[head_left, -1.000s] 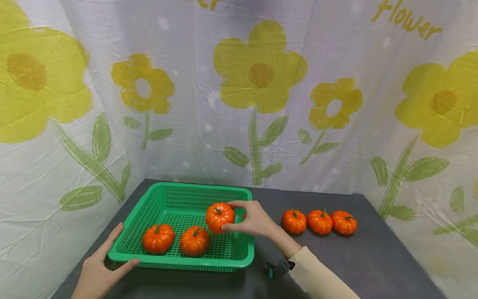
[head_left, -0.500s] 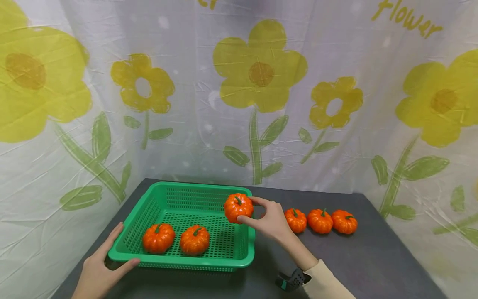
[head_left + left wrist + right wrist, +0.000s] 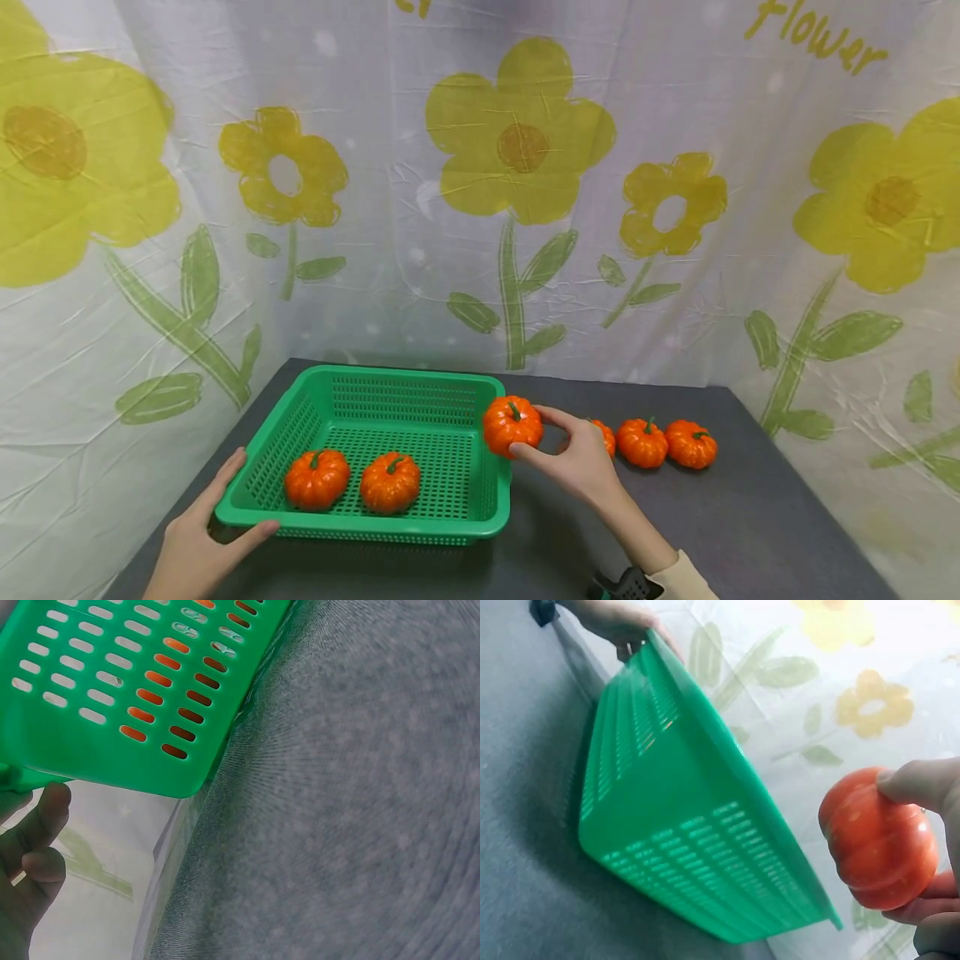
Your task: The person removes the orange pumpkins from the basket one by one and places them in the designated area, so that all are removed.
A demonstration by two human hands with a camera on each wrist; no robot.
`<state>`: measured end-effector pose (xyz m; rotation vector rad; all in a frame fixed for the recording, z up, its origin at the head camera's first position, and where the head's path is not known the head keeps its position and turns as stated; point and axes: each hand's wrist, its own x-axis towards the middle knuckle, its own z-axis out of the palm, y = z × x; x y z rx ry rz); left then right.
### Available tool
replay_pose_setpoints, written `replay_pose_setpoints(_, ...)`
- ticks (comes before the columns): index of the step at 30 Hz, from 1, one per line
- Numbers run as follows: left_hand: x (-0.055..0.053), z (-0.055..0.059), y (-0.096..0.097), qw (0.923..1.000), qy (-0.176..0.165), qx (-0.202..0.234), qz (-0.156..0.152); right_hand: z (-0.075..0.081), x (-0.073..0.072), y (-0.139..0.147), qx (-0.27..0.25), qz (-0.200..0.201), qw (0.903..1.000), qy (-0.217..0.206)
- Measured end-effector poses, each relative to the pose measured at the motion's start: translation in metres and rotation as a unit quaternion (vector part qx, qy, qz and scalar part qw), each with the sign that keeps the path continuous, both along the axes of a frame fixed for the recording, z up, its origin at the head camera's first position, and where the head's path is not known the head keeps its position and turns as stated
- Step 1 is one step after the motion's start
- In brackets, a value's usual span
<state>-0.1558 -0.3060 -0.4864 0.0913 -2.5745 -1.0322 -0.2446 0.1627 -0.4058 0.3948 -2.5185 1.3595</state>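
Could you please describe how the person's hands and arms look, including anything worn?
The left hand and right hand are ungloved. The right forearm has a cream sleeve and a black, perforated wristband. Something dark shows by the left hand's wrist, too indistinct to identify.

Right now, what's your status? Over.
Right hand pinching pumpkin, apart from basket. Left hand touching basket's near left corner. Nothing visible between pumpkin and basket.

Yellow-flowered white cloth (image 3: pixel 405 258) behind a dark grey table (image 3: pixel 750 517).
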Motion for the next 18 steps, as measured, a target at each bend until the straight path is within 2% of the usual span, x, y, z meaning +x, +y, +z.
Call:
replay_pose_setpoints(6,-0.001,0.001,0.0,1.0,-0.005,-0.001,-0.003,-0.006,0.005,0.019,0.026,-0.031,0.9989,0.024)
replay_pose_setpoints(9,-0.001,0.001,0.0,1.0,-0.009,-0.002,-0.003,-0.006,0.008,0.031,0.032,-0.051,0.9979,0.023)
replay_pose_setpoints(18,-0.001,0.002,-0.001,0.9999,-0.011,-0.001,0.0,-0.011,0.02,0.064,0.025,-0.097,0.995,-0.008)
